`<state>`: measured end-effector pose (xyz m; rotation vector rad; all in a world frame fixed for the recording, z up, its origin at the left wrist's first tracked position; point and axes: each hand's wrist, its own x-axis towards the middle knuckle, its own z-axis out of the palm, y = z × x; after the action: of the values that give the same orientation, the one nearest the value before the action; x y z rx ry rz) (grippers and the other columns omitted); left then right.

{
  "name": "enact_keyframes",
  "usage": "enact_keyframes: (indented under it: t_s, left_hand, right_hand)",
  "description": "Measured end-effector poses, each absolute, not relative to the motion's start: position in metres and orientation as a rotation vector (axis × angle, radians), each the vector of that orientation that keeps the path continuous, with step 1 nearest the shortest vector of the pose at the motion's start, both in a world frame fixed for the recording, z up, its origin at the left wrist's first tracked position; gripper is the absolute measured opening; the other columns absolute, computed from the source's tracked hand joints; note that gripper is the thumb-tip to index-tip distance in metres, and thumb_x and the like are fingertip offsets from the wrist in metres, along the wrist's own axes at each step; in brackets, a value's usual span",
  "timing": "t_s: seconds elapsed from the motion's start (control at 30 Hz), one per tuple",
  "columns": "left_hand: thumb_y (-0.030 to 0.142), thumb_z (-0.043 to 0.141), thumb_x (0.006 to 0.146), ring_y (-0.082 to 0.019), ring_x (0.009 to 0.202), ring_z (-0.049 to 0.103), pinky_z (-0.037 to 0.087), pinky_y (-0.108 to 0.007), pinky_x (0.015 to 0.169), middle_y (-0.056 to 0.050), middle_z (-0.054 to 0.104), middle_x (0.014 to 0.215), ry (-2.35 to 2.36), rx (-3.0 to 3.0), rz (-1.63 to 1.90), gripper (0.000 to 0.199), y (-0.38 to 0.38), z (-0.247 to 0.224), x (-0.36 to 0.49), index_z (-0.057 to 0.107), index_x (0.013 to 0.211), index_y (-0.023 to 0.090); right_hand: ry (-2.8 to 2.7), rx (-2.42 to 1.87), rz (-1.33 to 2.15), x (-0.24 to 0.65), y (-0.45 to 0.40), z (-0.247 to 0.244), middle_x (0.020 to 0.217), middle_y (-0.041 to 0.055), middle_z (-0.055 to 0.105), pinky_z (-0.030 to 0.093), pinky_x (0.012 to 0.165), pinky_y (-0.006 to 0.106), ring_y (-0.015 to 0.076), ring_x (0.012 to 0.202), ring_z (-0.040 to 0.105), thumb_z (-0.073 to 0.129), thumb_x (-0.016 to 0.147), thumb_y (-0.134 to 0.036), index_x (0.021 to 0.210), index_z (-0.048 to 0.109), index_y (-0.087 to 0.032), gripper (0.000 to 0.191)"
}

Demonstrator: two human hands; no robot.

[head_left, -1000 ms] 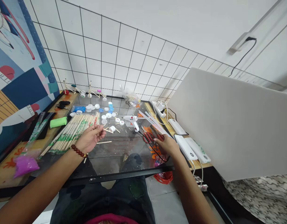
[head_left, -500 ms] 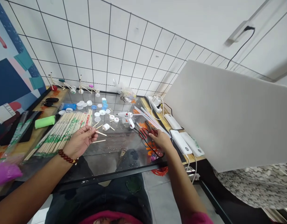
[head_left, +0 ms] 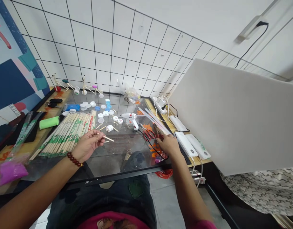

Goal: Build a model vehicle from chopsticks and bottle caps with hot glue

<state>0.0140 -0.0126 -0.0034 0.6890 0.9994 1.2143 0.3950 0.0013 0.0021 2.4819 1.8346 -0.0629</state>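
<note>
Wooden stick [head_left: 108, 138] juts rightward from my left hand [head_left: 88, 145], held in a closed pinch; my right hand [head_left: 169, 145] meets a dark tool [head_left: 157, 129], closure unclear; red-handled scissors [head_left: 149, 135] just left of it

Slim pale stick [head_left: 109, 138], tilted down rightward, lower left of centre; dark, red-handled tool [head_left: 157, 129], partly hidden, lower right of centre.

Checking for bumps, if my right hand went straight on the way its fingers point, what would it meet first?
Most likely the red-handled scissors, lying just ahead of your right hand, though its height over the table is unclear.
</note>
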Motion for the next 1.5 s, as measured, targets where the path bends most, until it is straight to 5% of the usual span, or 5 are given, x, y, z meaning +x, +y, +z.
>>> enact_keyframes:
  t_s: [0.13,0.37,0.53,0.8,1.5]
  left_hand:
    - [0.025,0.097,0.060,-0.013,0.064,0.070,0.057,-0.020,0.057,-0.007,0.075,0.076,0.985,0.747,1.209,0.034,-0.016,-0.009,0.019,0.070,0.074,0.012]
    - [0.037,0.098,0.055,-0.016,0.063,0.070,0.056,-0.024,0.059,-0.009,0.077,0.074,1.056,0.904,1.244,0.040,-0.017,-0.012,0.030,0.071,0.072,0.014]
    - [0.033,0.093,0.063,-0.017,0.062,0.064,0.053,-0.027,0.062,-0.004,0.071,0.065,1.238,1.219,1.323,0.024,-0.017,-0.014,0.022,0.074,0.070,0.020]
    - [0.024,0.084,0.071,-0.019,0.073,0.066,0.049,-0.026,0.072,-0.004,0.075,0.074,1.371,1.597,1.408,0.006,-0.025,-0.009,0.017,0.078,0.071,0.025]
    - [0.024,0.068,0.090,-0.017,0.075,0.072,0.055,-0.026,0.071,-0.002,0.079,0.081,1.234,2.153,1.427,0.011,-0.022,-0.014,0.008,0.077,0.085,0.023]
  right_hand:
    - [2.283,2.521,-0.002,0.360,-0.012,0.012,0.118,0.0216,0.070,0.047,0.100,0.047,0.0358,0.115,0.063,0.058,0.097,-0.034,0.119,0.074,-0.014,0.033]
    - [3.044,1.638,-1.452,0.231,-0.007,-0.008,0.080,0.0015,0.074,0.047,0.068,0.027,0.0161,0.068,0.063,0.059,0.098,-0.044,0.103,0.075,-0.021,0.028]
    - [3.193,1.626,-1.489,0.216,0.014,-0.017,0.079,0.0025,0.073,0.049,0.074,0.029,0.0166,0.073,0.063,0.056,0.098,-0.041,0.090,0.074,-0.021,0.029]
    - [2.558,1.385,-2.818,0.231,0.012,-0.021,0.083,0.0029,0.079,0.060,0.079,0.037,0.0199,0.077,0.074,0.085,0.074,-0.056,0.096,0.078,-0.024,0.039]
    - [2.533,1.539,-2.702,0.230,0.026,-0.027,0.066,-0.0007,0.070,0.048,0.060,0.026,0.0124,0.058,0.059,0.089,0.067,-0.053,0.080,0.076,-0.020,0.037]
